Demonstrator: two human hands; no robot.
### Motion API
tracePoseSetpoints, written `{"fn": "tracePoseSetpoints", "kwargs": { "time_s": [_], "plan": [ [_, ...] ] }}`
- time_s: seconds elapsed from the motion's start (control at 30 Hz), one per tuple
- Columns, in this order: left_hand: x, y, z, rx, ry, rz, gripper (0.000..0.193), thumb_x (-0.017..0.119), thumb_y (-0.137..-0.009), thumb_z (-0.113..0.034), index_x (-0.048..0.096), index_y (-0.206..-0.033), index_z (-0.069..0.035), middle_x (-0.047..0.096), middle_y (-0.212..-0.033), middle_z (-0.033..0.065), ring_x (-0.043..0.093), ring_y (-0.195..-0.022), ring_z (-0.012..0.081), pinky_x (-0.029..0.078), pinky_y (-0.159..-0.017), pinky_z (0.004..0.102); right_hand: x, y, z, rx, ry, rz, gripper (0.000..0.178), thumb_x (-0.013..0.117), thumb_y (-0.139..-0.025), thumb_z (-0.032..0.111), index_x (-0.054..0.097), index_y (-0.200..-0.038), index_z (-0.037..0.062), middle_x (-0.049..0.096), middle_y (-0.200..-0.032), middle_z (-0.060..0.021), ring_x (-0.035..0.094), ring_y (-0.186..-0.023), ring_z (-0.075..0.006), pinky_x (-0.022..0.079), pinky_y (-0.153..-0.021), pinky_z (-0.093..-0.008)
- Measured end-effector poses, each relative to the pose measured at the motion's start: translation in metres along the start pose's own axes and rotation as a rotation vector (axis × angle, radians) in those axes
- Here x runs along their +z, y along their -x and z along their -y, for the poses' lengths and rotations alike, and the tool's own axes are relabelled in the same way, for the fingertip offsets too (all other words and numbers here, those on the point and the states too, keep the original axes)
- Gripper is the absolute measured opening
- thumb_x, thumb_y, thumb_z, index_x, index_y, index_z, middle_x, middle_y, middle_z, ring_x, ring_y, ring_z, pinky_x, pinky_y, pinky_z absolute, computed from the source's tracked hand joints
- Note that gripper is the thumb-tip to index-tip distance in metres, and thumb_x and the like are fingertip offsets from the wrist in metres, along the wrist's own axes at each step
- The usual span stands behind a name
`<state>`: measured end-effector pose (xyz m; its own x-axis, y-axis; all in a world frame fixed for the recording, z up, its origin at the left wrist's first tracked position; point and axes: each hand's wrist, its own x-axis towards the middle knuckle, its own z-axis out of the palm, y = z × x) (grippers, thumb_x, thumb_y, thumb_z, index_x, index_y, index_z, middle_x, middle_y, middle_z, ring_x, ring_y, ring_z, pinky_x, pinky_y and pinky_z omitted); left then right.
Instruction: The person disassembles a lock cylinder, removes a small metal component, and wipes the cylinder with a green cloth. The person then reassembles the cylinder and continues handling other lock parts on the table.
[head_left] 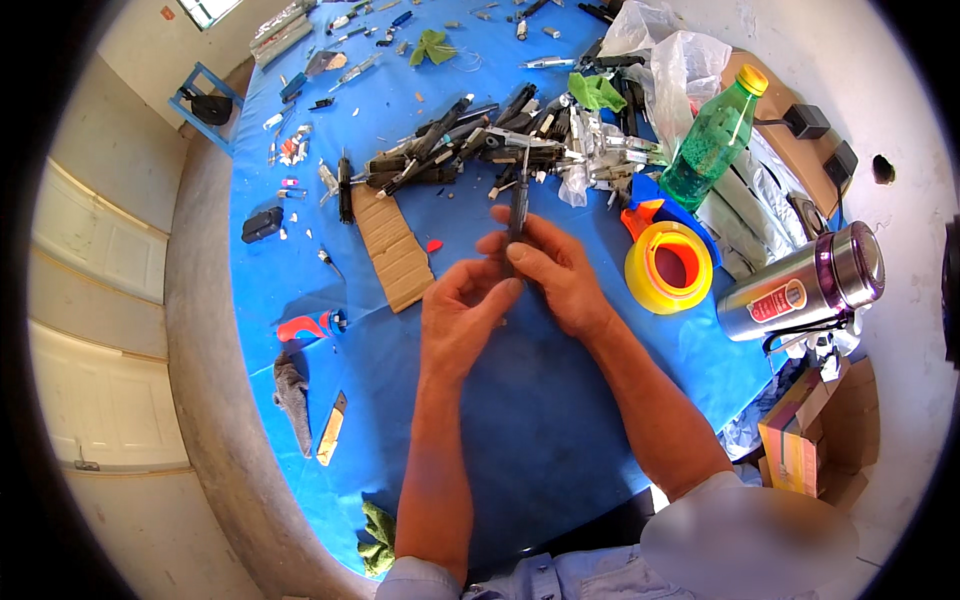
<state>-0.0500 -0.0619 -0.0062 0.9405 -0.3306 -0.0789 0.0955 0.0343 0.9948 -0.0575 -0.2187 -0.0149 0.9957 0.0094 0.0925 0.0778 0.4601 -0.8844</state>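
Between my hands, over the near middle of the table, stands a slim dark tool (519,205) with a thin metal tip pointing away from me. My right hand (562,280) is closed around its body, thumb on top. My left hand (462,310) is pinched at its lower end, with the fingers curled; the palm side hides part of that end. Beyond the tip lies a heap of dark and silver slim metal and plastic parts (440,145). Left of my hands a strip of brown cardboard (393,245) lies flat, with a small red piece (434,245) beside it.
To the right are a yellow tape roll (640,285), a green bottle (705,150) and a steel flask (765,300). On the left lie a red-and-blue tool (305,327), a grey cloth (292,400) and a yellow-handled cutter (330,435). A cardboard box (795,450) stands low right.
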Motion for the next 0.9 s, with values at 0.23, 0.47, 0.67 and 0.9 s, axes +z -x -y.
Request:
{"fn": "tracePoseSetpoints", "kwargs": {
  "time_s": [0.23, 0.47, 0.67, 0.9],
  "plan": [
    [0.007, 0.002, -0.006, -0.005, -0.099, -0.076, 0.023, 0.073, -0.093, -0.017, 0.068, -0.109, -0.001, 0.07, -0.09, 0.0025, 0.063, -0.076, 0.0075, 0.051, -0.06, 0.0221, -0.002, -0.002, -0.007, 0.005, 0.125, -0.069, 0.041, 0.059, -0.1, 0.014, 0.054, -0.14, 0.0029, 0.066, -0.111, -0.0061, 0.062, -0.1, -0.0142, 0.052, -0.088, -0.0303],
    [0.008, 0.004, -0.003, 0.084, -0.064, -0.199, 0.023, 0.069, -0.096, -0.023, 0.07, -0.103, -0.001, 0.069, -0.086, 0.0022, 0.061, -0.072, 0.0071, 0.051, -0.057, 0.0221, -0.006, -0.004, -0.008, 0.009, 0.015, -0.17, 0.037, 0.058, -0.102, 0.019, 0.058, -0.135, 0.004, 0.064, -0.091, -0.0004, 0.056, -0.075, -0.0071, 0.046, -0.063, -0.0234],
    [0.013, 0.01, -0.008, 0.295, -0.319, -0.345, 0.019, 0.069, -0.096, -0.02, 0.071, -0.1, -0.001, 0.07, -0.083, 0.003, 0.062, -0.071, 0.0077, 0.052, -0.059, 0.0243, -0.001, -0.004, -0.006, -0.024, 0.112, -0.168, 0.031, 0.057, -0.099, 0.017, 0.063, -0.125, 0.0006, 0.062, -0.083, 0.0008, 0.053, -0.069, -0.0061, 0.044, -0.06, -0.0233],
    [0.027, 0.028, -0.038, 0.372, -0.678, -0.309, 0.016, 0.072, -0.09, -0.014, 0.071, -0.098, 0.0, 0.071, -0.082, 0.0081, 0.067, -0.072, 0.0132, 0.054, -0.065, 0.0279, -0.003, -0.008, -0.013, -0.092, 0.275, -0.167, 0.019, 0.056, -0.096, 0.019, 0.065, -0.092, 0.0027, 0.058, -0.073, 0.001, 0.05, -0.065, -0.0063, 0.04, -0.058, -0.0255]
  ]
}}
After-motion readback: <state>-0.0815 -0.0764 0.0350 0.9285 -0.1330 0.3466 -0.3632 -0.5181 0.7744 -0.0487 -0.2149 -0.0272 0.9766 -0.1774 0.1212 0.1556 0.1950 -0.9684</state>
